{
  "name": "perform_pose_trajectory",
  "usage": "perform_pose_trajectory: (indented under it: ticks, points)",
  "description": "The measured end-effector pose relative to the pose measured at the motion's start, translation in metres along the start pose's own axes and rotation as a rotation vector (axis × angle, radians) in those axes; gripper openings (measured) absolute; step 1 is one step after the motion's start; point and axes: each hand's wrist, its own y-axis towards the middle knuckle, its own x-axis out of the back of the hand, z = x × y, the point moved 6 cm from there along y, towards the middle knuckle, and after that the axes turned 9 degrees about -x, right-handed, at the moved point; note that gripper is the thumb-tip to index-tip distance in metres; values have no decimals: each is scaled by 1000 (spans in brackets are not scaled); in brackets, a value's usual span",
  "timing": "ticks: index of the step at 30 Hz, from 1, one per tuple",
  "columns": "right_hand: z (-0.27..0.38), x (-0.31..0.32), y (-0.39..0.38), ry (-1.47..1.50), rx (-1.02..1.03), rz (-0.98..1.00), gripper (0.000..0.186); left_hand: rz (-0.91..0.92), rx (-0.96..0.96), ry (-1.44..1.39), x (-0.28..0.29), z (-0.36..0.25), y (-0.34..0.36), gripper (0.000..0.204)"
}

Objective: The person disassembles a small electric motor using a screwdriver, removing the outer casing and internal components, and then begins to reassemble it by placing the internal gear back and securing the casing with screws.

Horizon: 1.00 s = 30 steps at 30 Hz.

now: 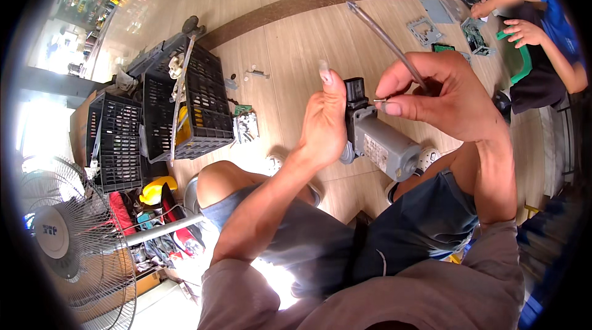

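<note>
My left hand (325, 122) grips a grey cylindrical electric motor (383, 146) by its far end, thumb pointing up. On that end sits a black plastic connector (354, 91); a pale label covers part of the motor's side. Just right of the connector, my right hand (462, 96) pinches a small screw (380, 101) between thumb and forefinger. The same hand also keeps hold of a screwdriver (387, 39), whose long metal shaft slants up and left, away from the motor. Its handle is hidden in the palm. The motor is held above the floor, between my knees.
Black plastic crates (206, 93) stand at left, with a fan (55, 231) nearer. Loose metal parts (257, 73) and a small board (245, 125) lie on the floor. At right, a person in blue (558, 28) sits by circuit boards (478, 37) and a green frame (523, 62).
</note>
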Motion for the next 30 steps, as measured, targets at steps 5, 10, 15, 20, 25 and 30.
perform_pose_trajectory:
  ticks: [5,10,15,20,25,30]
  points:
    - [-4,-3,1,-72,-7,11,12,-51,20,41,7,1,0,91]
    - [-4,-8,5,-38,-26,15,10,-105,44,5,10,2,0,90]
    - [-3,-7,5,-78,-44,30,10,-154,21,-105,7,-4,0,78]
    - [-5,-6,6,-71,-84,22,10,-170,3,11,11,-2,-2,77]
    - [-10,-4,8,-99,-92,25,13,-152,-18,-3,11,-1,-3,72]
    - [-14,-3,10,-130,-122,40,15,-157,-106,109,16,-5,-3,69]
